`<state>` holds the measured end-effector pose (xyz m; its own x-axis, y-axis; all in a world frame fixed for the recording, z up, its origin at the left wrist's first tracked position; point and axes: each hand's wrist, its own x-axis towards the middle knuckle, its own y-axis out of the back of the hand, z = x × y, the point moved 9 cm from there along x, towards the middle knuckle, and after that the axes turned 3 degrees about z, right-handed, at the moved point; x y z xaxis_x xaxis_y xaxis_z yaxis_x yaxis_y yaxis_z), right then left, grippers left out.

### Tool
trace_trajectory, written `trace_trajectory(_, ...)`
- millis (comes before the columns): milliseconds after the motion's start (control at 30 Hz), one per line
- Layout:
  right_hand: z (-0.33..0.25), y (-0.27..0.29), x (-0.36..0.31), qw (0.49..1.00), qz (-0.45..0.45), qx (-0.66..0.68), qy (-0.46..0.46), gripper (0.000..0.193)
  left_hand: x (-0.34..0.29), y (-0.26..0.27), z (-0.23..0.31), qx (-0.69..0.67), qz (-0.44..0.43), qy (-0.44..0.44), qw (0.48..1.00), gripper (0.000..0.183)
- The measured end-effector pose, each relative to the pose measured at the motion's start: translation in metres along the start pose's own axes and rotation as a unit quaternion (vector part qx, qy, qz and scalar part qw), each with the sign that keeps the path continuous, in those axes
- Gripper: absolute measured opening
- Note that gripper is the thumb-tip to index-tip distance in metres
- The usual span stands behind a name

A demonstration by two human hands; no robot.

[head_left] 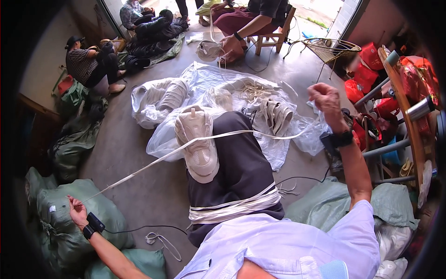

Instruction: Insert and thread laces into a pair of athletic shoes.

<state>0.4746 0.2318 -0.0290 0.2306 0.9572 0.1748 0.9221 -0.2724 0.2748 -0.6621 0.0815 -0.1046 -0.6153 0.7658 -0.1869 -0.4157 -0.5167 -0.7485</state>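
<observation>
A cream sneaker [203,160] rests on my dark-trousered legs, its toe toward me. A long flat white shoelace [153,162] crosses over the sneaker, stretched out to both sides. Far out at the left, my left hand [78,213] pinches one end of it. At the right my right hand [326,103] is raised with its fingers closed; the lace sags on that side and runs up toward this hand. A bundle of white laces [234,207] lies across my thighs.
Clear plastic sheeting [200,74] ahead holds cream shoe pieces [274,114] and loose laces. Green sacks [76,218] stand at the left, more at the right. A wooden rack [404,107] with red bags is at the right. Co-workers sit ahead, one holding a shoe [209,50].
</observation>
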Motion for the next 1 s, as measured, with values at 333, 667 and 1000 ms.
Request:
trace_trajectory(333,-0.053,-0.269,-0.057,0.916,-0.245,-0.19,0.257,0.018,-0.09,-0.146,-0.229,0.338,-0.049,0.081,0.936,0.031)
trace_trajectory(667,-0.037,-0.314,-0.067,0.9,-0.279,-0.191,0.276,0.01,-0.21,-0.27,-0.417,0.456,-0.255,0.094,0.847,0.021)
trace_trajectory(1000,-0.034,-0.327,-0.057,0.904,-0.3,-0.188,0.24,0.018,-0.242,-0.299,-0.449,0.5,-0.284,0.047,0.817,0.019)
